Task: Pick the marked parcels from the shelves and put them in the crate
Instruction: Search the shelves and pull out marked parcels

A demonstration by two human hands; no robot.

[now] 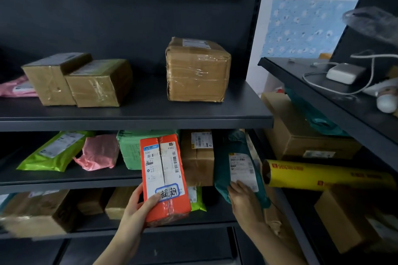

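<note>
My left hand [137, 206] grips an orange parcel [170, 204] upright in front of the middle shelf [86, 183]; its white label carries a blue-framed handwritten mark near my thumb. My right hand [243, 198] holds the lower edge of a teal mailer bag [221, 168] with a white label, standing at the right end of the same shelf. Behind the orange parcel sit a green parcel [129, 150] and a brown box [198, 157]. No crate is in view.
The upper shelf [140, 116] bears three taped brown boxes [197, 71] and a pink bag [15, 88]. A lime mailer [53, 150] and a pink bag [99, 153] lie on the middle shelf. To the right stand a yellow wrap roll [327, 175], cartons, and a charger [342, 73] on a side shelf.
</note>
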